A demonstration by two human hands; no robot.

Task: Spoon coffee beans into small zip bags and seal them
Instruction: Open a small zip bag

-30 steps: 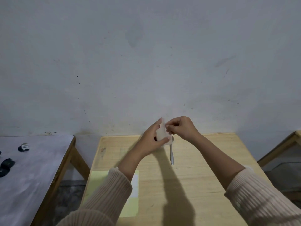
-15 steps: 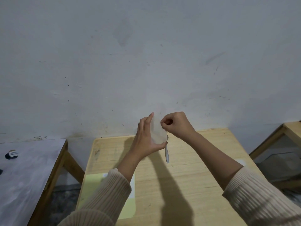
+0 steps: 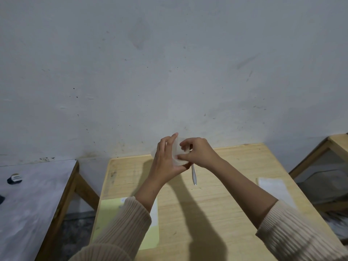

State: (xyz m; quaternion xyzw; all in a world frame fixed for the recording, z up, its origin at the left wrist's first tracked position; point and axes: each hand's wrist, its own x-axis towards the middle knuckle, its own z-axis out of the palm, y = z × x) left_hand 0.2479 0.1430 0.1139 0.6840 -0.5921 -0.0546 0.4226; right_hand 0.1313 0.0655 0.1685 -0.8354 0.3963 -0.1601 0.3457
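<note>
While aloft, zip bag (image 3: 178, 156) in left hand (image 3: 165, 161)

My wooden table (image 3: 226, 185), bearing three things.
A metal spoon (image 3: 194, 176) lies mid-table (bowl end hidden), a yellow sheet (image 3: 109, 219) near-left, a white paper (image 3: 275, 189) at the right edge.

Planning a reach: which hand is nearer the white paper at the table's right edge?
Right. The right hand is left of the paper, farther back; the left hand is beyond it, farther left.
</note>
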